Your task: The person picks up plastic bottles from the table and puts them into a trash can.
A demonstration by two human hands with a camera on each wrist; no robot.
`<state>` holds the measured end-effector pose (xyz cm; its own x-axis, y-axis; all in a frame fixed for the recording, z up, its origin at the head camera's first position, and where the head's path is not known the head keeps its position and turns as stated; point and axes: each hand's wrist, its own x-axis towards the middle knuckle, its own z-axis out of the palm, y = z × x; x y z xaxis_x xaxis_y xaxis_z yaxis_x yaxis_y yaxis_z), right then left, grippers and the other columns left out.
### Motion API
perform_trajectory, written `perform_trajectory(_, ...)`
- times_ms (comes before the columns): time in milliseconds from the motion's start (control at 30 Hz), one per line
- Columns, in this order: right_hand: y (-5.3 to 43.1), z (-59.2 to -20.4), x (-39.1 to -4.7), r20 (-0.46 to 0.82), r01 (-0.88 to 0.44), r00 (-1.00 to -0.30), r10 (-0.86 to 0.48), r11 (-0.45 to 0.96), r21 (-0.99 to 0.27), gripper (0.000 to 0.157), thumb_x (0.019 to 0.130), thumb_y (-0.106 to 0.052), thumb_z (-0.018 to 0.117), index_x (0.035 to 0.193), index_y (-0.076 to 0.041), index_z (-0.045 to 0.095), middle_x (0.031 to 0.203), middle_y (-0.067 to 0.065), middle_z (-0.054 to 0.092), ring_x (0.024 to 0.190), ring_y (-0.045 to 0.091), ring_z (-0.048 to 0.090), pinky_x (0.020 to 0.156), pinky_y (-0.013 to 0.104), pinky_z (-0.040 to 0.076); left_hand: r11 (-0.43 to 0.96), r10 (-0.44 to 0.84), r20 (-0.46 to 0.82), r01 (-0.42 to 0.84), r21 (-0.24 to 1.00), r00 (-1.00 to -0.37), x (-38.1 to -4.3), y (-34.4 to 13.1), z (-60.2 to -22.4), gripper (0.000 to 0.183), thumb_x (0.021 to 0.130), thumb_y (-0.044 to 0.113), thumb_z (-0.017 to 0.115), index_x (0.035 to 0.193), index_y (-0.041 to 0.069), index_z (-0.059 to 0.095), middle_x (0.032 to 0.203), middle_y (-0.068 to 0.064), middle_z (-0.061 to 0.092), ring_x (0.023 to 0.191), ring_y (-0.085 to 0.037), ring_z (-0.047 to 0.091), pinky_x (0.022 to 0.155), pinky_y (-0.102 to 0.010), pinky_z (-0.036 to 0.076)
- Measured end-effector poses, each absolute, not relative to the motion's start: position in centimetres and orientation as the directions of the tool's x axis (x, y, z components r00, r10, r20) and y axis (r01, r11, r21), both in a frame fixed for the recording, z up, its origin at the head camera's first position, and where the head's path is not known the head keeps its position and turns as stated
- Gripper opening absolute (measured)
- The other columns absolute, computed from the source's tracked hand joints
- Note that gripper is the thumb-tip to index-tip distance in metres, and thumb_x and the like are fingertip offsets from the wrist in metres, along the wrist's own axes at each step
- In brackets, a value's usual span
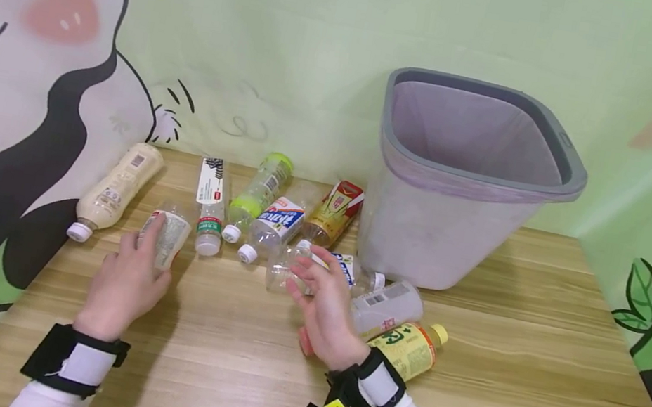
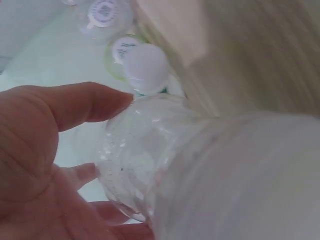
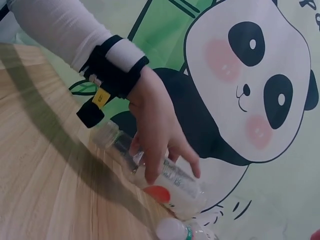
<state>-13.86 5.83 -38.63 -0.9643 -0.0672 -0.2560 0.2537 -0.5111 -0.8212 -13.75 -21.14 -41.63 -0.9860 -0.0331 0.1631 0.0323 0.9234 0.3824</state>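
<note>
My left hand (image 1: 125, 278) grips a clear plastic bottle (image 1: 173, 240) at the left of the table, with fingers and thumb around its sides. In the right wrist view this bottle (image 3: 172, 182) lies tilted under the left hand (image 3: 160, 127); its label is pale with a red spot. The left wrist view shows the clear end of the bottle (image 2: 135, 155) between thumb and fingers. My right hand (image 1: 331, 311) hovers with loosely bent fingers and holds nothing visible. Beneath its fingertips lies another clear bottle (image 1: 284, 275), partly hidden.
A grey bin (image 1: 437, 228) with a liner stands at the back right. Along the back lie a cream bottle (image 1: 116, 192), a white-labelled bottle (image 1: 211, 189), a green-capped bottle (image 1: 268, 184) and a red-and-gold bottle (image 1: 334, 212). A yellow-labelled bottle (image 1: 408, 352) lies by the right wrist.
</note>
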Motion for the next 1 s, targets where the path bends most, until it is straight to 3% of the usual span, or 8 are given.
perform_trajectory(167,6.6,-38.5,-14.0,-0.23,0.247,-0.969,-0.093,-0.45,-0.858,0.042,0.093,-0.004,0.043,0.134,-0.004,0.037,0.125,0.017,0.046,0.116,0.031,0.044,0.1,0.043,0.04,0.883,0.018,0.251,0.133,0.451,-0.968,-13.6,-19.6,-40.3,0.09,0.081,0.012,0.066,0.152,0.007,0.011,0.128,-0.04,0.037,0.088,-0.057,0.052,0.066,-0.065,0.047)
perform_trajectory(267,7.0,-38.4,-14.0,-0.201,0.231,-0.973,-0.116,-0.405,-0.885,0.044,0.091,-0.002,0.044,0.135,-0.003,0.037,0.128,0.019,0.045,0.118,0.032,0.044,0.101,0.044,0.04,0.837,0.058,0.305,0.213,0.505,-0.951,-13.6,-18.3,-39.6,0.091,0.082,0.012,0.067,0.152,0.008,0.009,0.131,-0.038,0.037,0.089,-0.052,0.055,0.065,-0.06,0.051)
perform_trajectory(500,8.0,-37.9,-14.0,-0.053,0.099,-0.979,-0.196,-0.229,-0.969,0.05,0.089,0.002,0.045,0.137,-0.004,0.037,0.132,0.024,0.042,0.117,0.03,0.045,0.104,0.048,0.038,0.615,0.143,0.367,0.373,0.695,-0.919,-13.5,-14.5,-38.5,0.09,0.084,0.012,0.067,0.153,0.015,0.008,0.147,-0.025,0.027,0.112,-0.041,0.05,0.079,-0.05,0.054)
perform_trajectory(700,9.0,-37.9,-14.1,0.077,-0.078,-0.971,-0.228,-0.008,-0.997,0.057,0.086,0.002,0.048,0.141,-0.006,0.037,0.133,0.017,0.047,0.12,0.031,0.047,0.101,0.046,0.041,0.291,0.165,0.279,0.317,0.903,-0.946,-13.6,-11.4,-38.2,0.088,0.087,0.009,0.066,0.151,0.026,0.008,0.145,-0.017,0.027,0.111,-0.034,0.051,0.081,-0.04,0.055)
perform_trajectory(1000,9.6,-38.1,-14.3,0.205,-0.243,-0.945,-0.253,0.128,-0.962,0.057,0.091,-0.003,0.051,0.145,-0.016,0.036,0.133,0.015,0.049,0.118,0.031,0.05,0.094,0.047,0.046,0.148,0.183,0.216,0.244,0.958,-0.959,-13.5,-8.3,-38.5,0.083,0.09,0.017,0.063,0.151,0.021,0.007,0.14,-0.016,0.031,0.115,-0.033,0.05,0.09,-0.041,0.051)
